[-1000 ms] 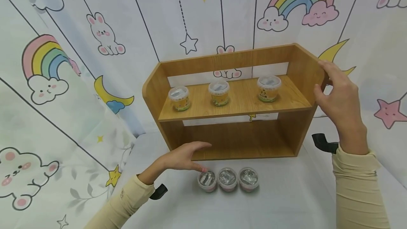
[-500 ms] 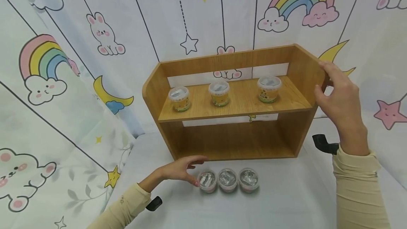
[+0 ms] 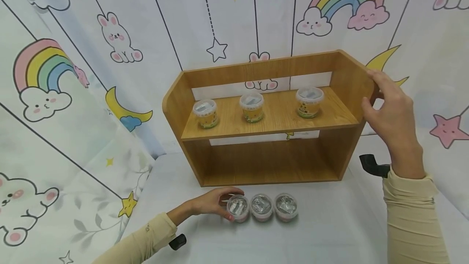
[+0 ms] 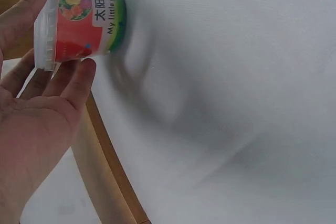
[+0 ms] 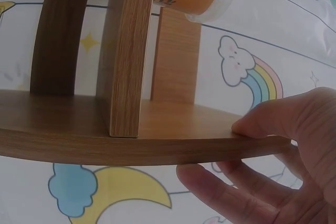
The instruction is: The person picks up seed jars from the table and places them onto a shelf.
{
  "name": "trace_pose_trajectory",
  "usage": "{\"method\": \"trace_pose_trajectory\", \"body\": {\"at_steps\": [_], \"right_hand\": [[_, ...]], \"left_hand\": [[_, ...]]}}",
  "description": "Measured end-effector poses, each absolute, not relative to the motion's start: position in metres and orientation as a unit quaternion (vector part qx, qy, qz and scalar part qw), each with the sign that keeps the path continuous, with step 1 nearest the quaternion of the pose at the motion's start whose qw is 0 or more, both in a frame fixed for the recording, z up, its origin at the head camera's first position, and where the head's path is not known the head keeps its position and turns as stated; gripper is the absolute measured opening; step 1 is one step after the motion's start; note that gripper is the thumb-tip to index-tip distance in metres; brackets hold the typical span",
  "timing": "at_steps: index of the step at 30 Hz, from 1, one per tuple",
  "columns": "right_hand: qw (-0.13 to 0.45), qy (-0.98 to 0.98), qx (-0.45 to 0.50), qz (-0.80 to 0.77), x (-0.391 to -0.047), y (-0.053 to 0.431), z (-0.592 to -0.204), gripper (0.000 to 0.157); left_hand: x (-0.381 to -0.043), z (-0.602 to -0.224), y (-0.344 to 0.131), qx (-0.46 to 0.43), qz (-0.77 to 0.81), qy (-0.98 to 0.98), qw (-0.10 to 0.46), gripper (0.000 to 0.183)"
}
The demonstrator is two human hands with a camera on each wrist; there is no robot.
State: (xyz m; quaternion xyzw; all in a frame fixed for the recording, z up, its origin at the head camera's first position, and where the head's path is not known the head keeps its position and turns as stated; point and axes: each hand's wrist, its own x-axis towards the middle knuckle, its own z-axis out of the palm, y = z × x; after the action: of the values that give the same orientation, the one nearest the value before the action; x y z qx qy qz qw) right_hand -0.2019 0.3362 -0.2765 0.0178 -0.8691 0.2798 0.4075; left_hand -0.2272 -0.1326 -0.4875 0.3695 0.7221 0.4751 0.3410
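A person's left hand curls round a small red-labelled plastic cup with a clear lid and green base, thumb at the lid's rim and fingers against the far side, spread only as wide as the cup. The cup stands at the left end of a row of three on a white cloth-covered table, just beside a matching middle cup and right-end cup — all in front of a two-tier brown wooden shelf. The right hand grips the shelf's right side panel, thumb on the inner face, fingers bent against the outer. On the upper tier stand three lidded yellow cups: one near the left panel, one left of centre and one toward the right. Behind hangs a white backdrop printed with rainbows, rabbits and stars.
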Motion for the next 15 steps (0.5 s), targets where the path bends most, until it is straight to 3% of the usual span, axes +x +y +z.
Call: {"method": "trace_pose_trajectory", "body": {"at_steps": [15], "right_hand": [[0.411,-0.867,0.02,0.28,-0.2017,0.3377,-0.2777,0.063]], "left_hand": [[-0.2299,-0.4855,-0.1352,0.351,0.474,0.745,0.311,0.076]]}}
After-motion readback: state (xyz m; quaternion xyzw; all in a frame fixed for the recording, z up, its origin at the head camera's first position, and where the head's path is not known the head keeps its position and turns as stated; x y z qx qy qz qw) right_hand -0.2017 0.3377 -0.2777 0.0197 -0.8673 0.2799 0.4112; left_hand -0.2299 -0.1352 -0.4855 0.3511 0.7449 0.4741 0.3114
